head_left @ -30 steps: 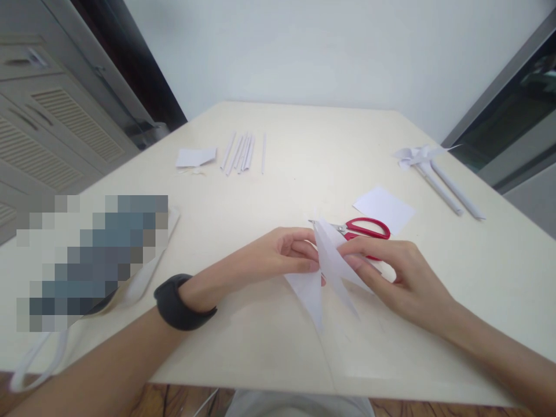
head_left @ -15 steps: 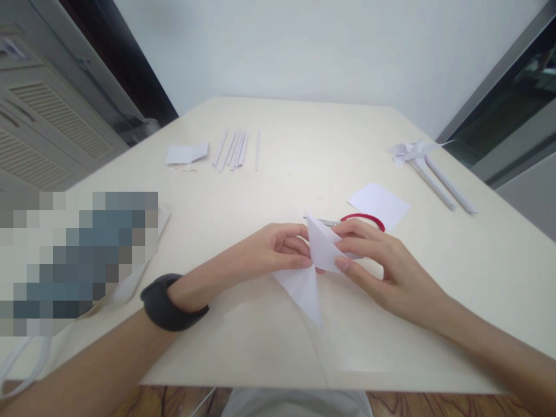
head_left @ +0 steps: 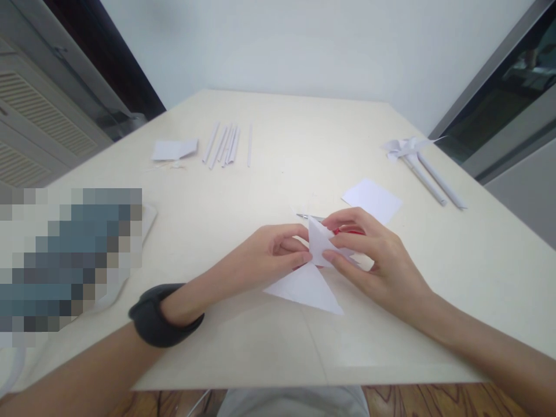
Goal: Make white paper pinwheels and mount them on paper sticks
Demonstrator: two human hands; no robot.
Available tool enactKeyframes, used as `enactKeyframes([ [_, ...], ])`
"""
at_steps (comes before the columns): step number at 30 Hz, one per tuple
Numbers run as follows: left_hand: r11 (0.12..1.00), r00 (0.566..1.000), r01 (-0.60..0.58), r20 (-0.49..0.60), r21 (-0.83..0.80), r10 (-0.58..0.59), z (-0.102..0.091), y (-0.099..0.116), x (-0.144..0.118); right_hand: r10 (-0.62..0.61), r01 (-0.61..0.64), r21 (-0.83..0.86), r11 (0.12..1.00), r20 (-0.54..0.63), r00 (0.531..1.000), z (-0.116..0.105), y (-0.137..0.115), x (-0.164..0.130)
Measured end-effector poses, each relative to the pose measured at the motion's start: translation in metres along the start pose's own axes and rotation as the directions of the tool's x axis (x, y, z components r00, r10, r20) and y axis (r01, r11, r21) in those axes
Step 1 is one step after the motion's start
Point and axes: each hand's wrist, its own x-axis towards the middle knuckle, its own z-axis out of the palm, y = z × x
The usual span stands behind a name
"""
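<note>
Between my two hands is a piece of white paper (head_left: 306, 285) with cut, pointed flaps. My left hand (head_left: 280, 249) pinches it near the middle, thumb in front and fingers behind. With thumb and fingertips, my right hand (head_left: 365, 246) grips a raised flap on the right. One wide triangular flap hangs below toward me. Behind the paper lie red-handled scissors (head_left: 309, 218), their handles mostly hidden by my right hand. A square white sheet (head_left: 372, 200) rests on the table just beyond that hand.
Several rolled paper sticks (head_left: 223, 145) lie at the back left beside a folded paper (head_left: 174, 150). At the far right is a paper pinwheel (head_left: 406, 148) with two thick paper tubes (head_left: 441, 179). A pixelated object (head_left: 73, 260) covers the left of the white table (head_left: 217, 347).
My right hand has shifted left, closer to my left hand, and now covers more of the scissors. The lower flap has swung and shows wider. The whole view has moved slightly.
</note>
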Motion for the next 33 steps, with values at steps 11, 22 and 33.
enactKeyframes([
  [11, 0.994, 0.996, -0.043, -0.079, 0.099, 0.051, 0.0012, 0.001, -0.0008, -0.013, 0.014, -0.038, 0.999, 0.018, 1.0, 0.0015, -0.0011, -0.0032],
  [22, 0.995, 0.993, -0.066, -0.091, 0.081, 0.073, 0.0004, 0.0054, -0.0004, -0.085, 0.085, -0.052, 0.995, 0.01, 0.996, -0.0005, -0.0013, -0.0026],
  [33, 0.994, 0.995, -0.029, -0.102, -0.105, 0.018, 0.001, 0.0029, 0.0032, -0.121, 0.121, -0.106, 0.987, 0.012, 0.993, 0.0016, -0.0017, -0.0051],
])
